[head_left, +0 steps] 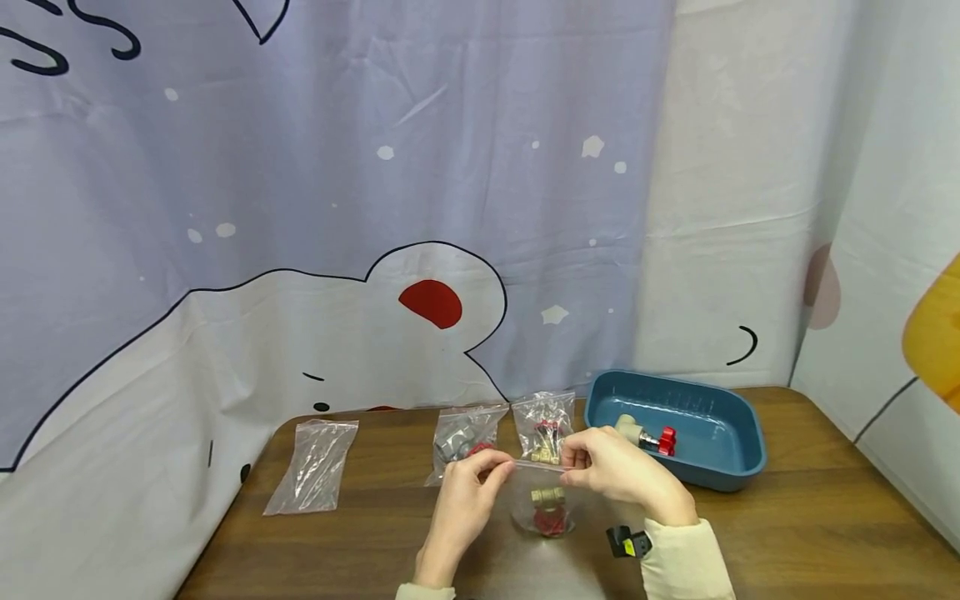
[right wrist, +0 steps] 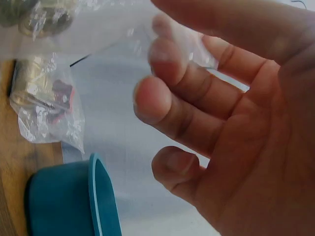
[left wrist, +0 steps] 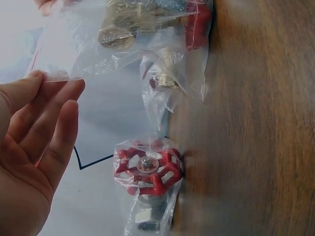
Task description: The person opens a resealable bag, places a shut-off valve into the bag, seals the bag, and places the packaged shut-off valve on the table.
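A clear zip bag [head_left: 522,502] with a brass valve [head_left: 548,498] inside hangs between the two hands. The valve's red handle lies toward the bottom of the bag. My left hand [head_left: 463,507] pinches the left end of the top edge between thumb and forefinger, and its other fingers show loosely bent in the left wrist view. At the opposite end of that edge, my right hand [head_left: 626,473] pinches the plastic with thumb and fingertips. Just behind stand a bagged brass valve [head_left: 545,450] and a bagged grey valve [head_left: 456,440] with a red handwheel [left wrist: 148,169].
A blue basin [head_left: 716,475] stands at the back right, holding an unbagged valve [head_left: 628,428] with a red handle. Flat on the wooden table [head_left: 360,542] at the left lies an empty clear bag [head_left: 313,468]. A printed curtain [head_left: 525,208] hangs behind the table.
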Demonstrator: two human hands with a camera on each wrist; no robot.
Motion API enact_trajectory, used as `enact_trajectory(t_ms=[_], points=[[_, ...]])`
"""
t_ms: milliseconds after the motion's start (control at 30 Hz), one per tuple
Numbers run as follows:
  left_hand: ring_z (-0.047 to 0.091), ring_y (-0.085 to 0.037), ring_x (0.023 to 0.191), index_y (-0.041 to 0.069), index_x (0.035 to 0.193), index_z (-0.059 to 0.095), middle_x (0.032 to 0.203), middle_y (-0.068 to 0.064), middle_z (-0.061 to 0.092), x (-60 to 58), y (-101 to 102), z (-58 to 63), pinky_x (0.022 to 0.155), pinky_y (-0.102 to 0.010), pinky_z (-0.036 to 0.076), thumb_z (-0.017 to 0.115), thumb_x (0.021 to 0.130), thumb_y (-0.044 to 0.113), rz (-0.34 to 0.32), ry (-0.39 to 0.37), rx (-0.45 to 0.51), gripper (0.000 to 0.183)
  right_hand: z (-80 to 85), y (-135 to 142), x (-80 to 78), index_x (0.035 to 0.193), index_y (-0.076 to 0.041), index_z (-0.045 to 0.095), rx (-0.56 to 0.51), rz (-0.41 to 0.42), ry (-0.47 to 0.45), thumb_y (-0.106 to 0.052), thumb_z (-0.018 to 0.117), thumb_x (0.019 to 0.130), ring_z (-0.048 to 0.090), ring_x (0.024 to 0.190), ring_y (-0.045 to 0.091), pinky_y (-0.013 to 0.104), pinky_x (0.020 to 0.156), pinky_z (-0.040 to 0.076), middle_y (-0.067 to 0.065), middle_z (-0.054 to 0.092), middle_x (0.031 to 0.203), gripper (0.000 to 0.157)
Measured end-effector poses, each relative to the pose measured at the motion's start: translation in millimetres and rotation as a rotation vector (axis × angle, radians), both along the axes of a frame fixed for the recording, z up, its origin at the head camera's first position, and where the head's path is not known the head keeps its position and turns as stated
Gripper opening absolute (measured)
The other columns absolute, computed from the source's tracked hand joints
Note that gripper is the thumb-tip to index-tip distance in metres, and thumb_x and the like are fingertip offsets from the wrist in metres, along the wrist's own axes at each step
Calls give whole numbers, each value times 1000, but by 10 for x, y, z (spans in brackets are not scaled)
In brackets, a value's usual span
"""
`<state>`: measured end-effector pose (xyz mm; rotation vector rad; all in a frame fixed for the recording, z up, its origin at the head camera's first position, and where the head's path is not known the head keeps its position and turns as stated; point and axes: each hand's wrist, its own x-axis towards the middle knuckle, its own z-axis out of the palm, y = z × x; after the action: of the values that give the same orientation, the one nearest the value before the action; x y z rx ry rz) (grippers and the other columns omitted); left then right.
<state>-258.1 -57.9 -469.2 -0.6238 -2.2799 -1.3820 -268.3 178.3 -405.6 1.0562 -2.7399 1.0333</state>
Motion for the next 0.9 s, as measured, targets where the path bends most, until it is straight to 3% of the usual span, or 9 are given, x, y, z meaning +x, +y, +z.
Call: enact_trajectory(t_ms=[333, 600, 900], points=[[59, -3, 66, 13, 88, 74, 78, 8, 69, -3, -4, 0, 58, -22, 50, 70, 91, 18, 5, 1, -1, 6, -4, 22, -5, 69, -20, 62, -4, -11, 17, -10, 78, 82, 45, 59, 1, 22, 51, 40, -15, 49, 61, 23], [60, -4, 67, 15, 88, 74, 79, 9, 69, -4, 1, 6, 60, -22, 51, 70, 92, 18, 3, -26, -3, 6, 13, 114, 17, 75, -16, 65, -26, -11, -141, -12, 78, 83, 51, 58, 3, 24, 53, 44, -11, 57, 63, 15], [58, -3, 65, 15, 88, 74, 78, 9, 68, 5, -7, -1, 58, -22, 50, 71, 91, 17, 18, -33, 0, 5, 0, 127, 9, 76, -16, 68, -14, -9, -91, -7, 74, 85, 48, 58, 1, 22, 51, 42, -14, 53, 62, 14]])
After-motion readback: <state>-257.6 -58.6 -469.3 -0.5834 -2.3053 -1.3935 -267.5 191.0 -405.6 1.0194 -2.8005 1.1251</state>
